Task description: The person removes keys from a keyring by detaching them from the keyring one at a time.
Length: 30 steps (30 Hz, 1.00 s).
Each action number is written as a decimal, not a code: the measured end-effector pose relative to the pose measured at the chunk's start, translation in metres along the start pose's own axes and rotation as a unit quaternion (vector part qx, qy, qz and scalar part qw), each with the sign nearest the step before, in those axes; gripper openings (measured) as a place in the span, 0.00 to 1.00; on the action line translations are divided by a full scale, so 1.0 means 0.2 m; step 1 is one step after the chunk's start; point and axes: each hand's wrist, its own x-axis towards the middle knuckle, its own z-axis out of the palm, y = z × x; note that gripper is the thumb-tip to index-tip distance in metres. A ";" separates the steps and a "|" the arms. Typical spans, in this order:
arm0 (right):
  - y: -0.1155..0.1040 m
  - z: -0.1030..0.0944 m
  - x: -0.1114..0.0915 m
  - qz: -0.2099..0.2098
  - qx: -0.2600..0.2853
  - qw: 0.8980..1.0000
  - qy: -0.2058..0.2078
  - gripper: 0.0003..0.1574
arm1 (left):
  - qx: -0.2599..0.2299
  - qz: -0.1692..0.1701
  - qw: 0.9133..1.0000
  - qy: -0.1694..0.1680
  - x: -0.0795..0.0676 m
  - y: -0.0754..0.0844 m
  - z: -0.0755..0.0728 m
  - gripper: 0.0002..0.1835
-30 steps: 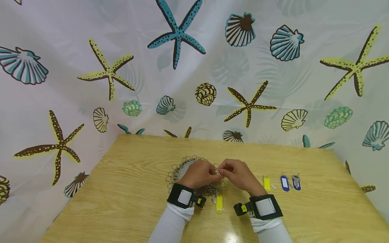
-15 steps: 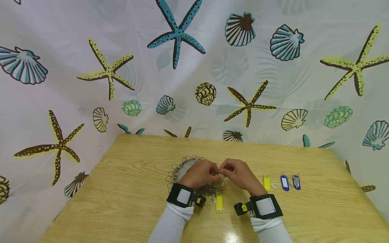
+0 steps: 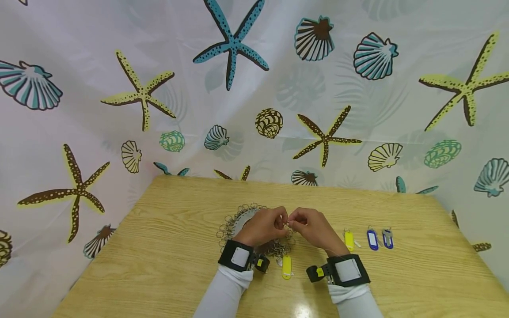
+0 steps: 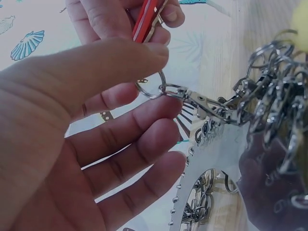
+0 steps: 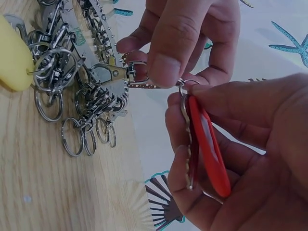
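Note:
My left hand (image 3: 262, 226) pinches a metal split ring (image 4: 150, 95) between thumb and index finger, its other fingers loosely bent. A swivel clasp (image 5: 115, 73) links that ring to a round metal hanger (image 4: 216, 149) crowded with clasps and rings. In the right wrist view, my right hand (image 5: 260, 120) grips a red key tag (image 5: 211, 149) with a key (image 5: 188, 166) beside it. The tag's small ring meets the split ring at the fingertips; whether they are threaded together I cannot tell. Near the hanger's front lies a yellow key tag (image 3: 286, 267).
Right of my right hand, another yellow key tag (image 3: 349, 241) and two blue key tags, one with a white label (image 3: 372, 239) and one farther right (image 3: 388, 239), lie on the wooden table (image 3: 167, 247). A shell-patterned curtain (image 3: 254, 88) hangs behind.
My left index finger has lifted and shifted slightly at the ring, while the fingertips of both hands stay close together. My right hand has barely moved, and the tags on the table lie as before.

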 end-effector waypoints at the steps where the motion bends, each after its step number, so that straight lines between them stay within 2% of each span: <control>1: 0.00 0.00 0.00 0.003 0.000 1.000 0.000 0.03 | 0.000 0.003 1.000 0.001 0.00 0.00 0.00 0.11; 10: 0.00 0.01 0.00 0.049 0.004 0.999 0.004 0.03 | 0.000 0.022 1.000 0.009 0.00 0.00 0.00 0.10; 16: 0.01 0.02 0.00 0.068 0.036 0.997 0.005 0.05 | -0.004 0.025 1.000 0.009 0.00 -0.01 -0.01 0.10; 30: 0.01 0.02 0.01 0.081 0.044 0.996 0.017 0.05 | -0.019 0.015 1.000 0.008 0.00 0.00 -0.01 0.12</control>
